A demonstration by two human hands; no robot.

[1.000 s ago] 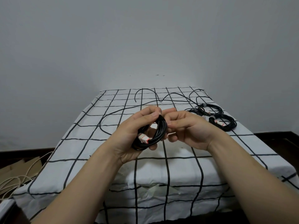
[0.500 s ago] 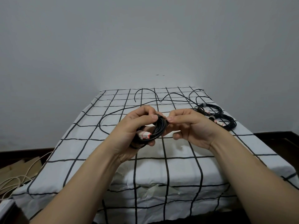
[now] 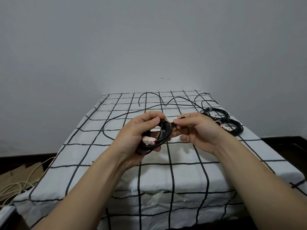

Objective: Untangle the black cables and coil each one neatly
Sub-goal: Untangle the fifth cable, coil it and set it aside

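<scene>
My left hand (image 3: 138, 136) grips a coiled black cable (image 3: 163, 136) that carries a white tag with red marks (image 3: 149, 141), held above the table. My right hand (image 3: 198, 130) pinches a short black strap or cable end (image 3: 173, 125) at the top of that coil between thumb and forefinger. Two finished black coils lie at the table's right: the far coil (image 3: 219, 112) and the near coil (image 3: 235, 128). A loose black cable (image 3: 114, 118) trails in curves over the far half of the table.
The table wears a white cloth with a black grid (image 3: 182, 171). A grey wall stands right behind it. On the floor at the left lie cardboard (image 3: 20, 173) and pale beige cords (image 3: 15, 190).
Both hands shifted slightly away from me with the coil. The right fingers moved from the coil's side to pinching the strap at its top.
</scene>
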